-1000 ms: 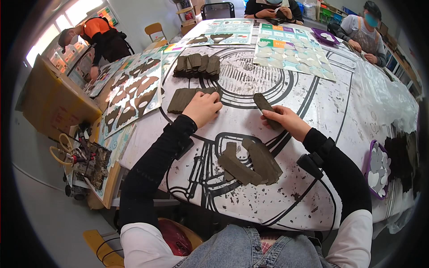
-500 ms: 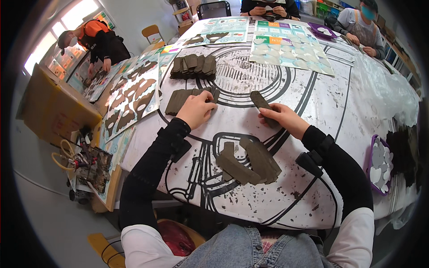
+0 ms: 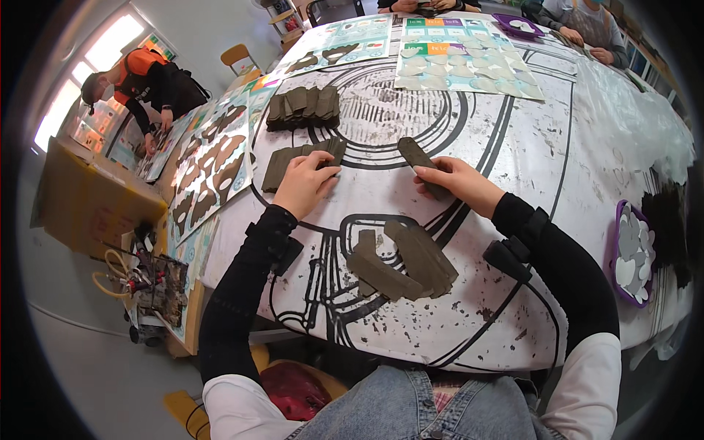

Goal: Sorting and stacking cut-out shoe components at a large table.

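Note:
My right hand pinches a dark brown, round-ended flat strip between thumb and fingers, tilted above the table; it may be more than one layer thick. My left hand lies with bent fingers over the near row of overlapping dark brown strips. What its fingertips grip there is hidden. Behind that row sits a second bundle of similar strips. Nearer to me, between my forearms, several loose strips overlap in a fanned pile.
Printed sheets with brown cut-out shapes and pale shapes cover the table's left and far sides. At right are a purple tray of grey and white pieces and clear plastic. A cardboard box stands left. Other people work around the table.
The whole view has shifted slightly. My right hand still holds the strip, and my left hand stays over the near row with its fingers bent.

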A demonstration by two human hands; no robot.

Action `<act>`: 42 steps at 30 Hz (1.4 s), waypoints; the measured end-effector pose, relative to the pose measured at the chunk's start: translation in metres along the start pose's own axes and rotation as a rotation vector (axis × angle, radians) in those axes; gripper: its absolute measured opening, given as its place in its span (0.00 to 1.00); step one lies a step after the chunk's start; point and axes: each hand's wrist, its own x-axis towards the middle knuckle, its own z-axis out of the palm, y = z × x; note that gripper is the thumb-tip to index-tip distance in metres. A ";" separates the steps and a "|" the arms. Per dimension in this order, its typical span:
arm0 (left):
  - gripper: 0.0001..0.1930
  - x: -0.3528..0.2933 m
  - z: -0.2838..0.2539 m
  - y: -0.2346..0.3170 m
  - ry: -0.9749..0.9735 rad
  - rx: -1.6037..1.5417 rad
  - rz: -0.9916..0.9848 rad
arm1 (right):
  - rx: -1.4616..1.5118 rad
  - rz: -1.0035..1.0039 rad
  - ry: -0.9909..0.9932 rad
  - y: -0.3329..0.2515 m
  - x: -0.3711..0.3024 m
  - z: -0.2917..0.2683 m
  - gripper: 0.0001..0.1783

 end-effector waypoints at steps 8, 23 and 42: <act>0.09 0.004 0.003 0.005 0.003 0.000 -0.064 | 0.004 -0.022 -0.020 0.001 0.000 -0.002 0.27; 0.05 0.010 0.001 0.005 -0.042 0.022 -0.110 | -0.020 0.011 -0.047 -0.002 0.002 -0.006 0.26; 0.07 0.002 0.001 -0.003 -0.002 -0.179 -0.225 | 0.210 0.129 -0.134 -0.028 0.114 0.073 0.17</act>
